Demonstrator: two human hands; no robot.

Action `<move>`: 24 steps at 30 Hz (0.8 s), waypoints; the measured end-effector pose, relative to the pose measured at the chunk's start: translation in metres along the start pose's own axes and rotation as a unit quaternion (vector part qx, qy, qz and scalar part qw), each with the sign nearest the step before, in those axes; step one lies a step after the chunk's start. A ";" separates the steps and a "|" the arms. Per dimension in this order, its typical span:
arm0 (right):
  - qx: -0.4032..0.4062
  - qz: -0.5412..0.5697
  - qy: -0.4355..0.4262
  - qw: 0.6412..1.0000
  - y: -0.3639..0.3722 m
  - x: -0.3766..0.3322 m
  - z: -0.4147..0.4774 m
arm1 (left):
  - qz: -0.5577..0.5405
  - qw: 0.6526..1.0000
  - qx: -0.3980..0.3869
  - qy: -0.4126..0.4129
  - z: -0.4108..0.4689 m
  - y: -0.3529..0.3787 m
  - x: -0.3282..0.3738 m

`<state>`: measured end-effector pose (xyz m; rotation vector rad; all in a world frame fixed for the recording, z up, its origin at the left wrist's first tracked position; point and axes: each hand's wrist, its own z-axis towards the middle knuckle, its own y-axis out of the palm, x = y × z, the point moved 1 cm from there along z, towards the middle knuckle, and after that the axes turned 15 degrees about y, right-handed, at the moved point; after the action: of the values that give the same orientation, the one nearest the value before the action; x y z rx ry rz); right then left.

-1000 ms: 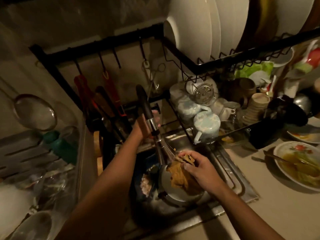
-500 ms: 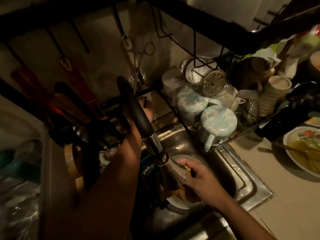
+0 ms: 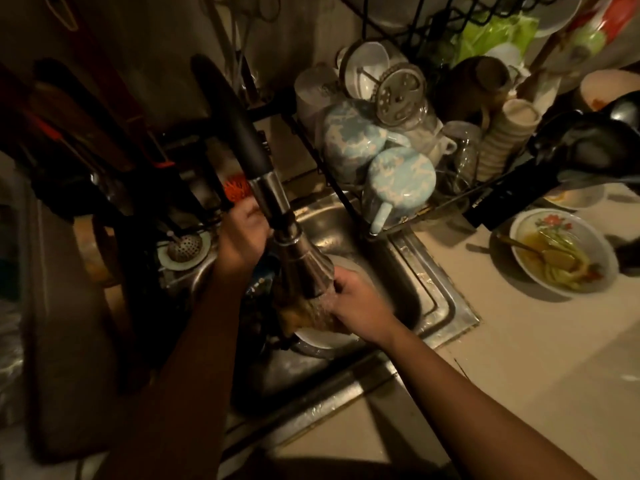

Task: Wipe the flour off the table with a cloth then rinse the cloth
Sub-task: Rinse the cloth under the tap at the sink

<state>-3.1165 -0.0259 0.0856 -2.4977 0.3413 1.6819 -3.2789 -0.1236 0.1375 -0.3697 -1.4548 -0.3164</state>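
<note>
The right hand (image 3: 358, 301) is closed around a wet brownish cloth (image 3: 308, 315), holding it directly under the spray head of the pull-down faucet (image 3: 294, 258), where water runs over the fabric and the fingers. Cloth and hand sit low in the stainless-steel sink (image 3: 426, 292), just above a white plate (image 3: 327, 341) lying in the basin. The left hand (image 3: 242, 233) reaches to the back of the sink behind the faucet's neck; its fingers are hidden by the metal stem, so whether it grips anything cannot be told. Beside it a small perforated strainer (image 3: 183, 244) rests in a drain opening (the light here is dim). To the right, a black wire dish rack (image 3: 398, 216) holds upturned blue-and-white mugs (image 3: 398, 181), a stack of small cups (image 3: 505, 140) and other crockery. On the pale countertop (image 3: 519, 341) beyond the sink's rim stands a flowered bowl (image 3: 561, 251) with yellowish leftovers and a spoon in it.
</note>
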 end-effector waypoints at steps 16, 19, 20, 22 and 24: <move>0.013 -0.095 0.002 0.995 0.005 0.027 -0.024 | -0.083 0.967 0.006 -0.243 -0.142 0.015 -0.051; 0.003 -0.086 0.023 0.996 -0.002 0.029 -0.025 | -0.060 0.972 0.030 -0.225 -0.146 0.019 -0.052; 0.000 -0.063 0.033 0.997 -0.005 0.030 -0.026 | -0.058 0.975 0.028 -0.211 -0.148 0.020 -0.051; 0.002 0.009 0.066 0.998 -0.013 0.036 -0.026 | -0.053 0.983 0.007 -0.178 -0.150 0.019 -0.050; 0.003 0.071 0.120 0.990 -0.019 0.039 -0.029 | -0.027 0.988 -0.014 -0.150 -0.152 0.018 -0.049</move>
<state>-3.0716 -0.0188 0.0595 -2.7346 0.5591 1.4204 -3.1396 -0.1733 0.0762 -0.4127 -1.7590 -0.3359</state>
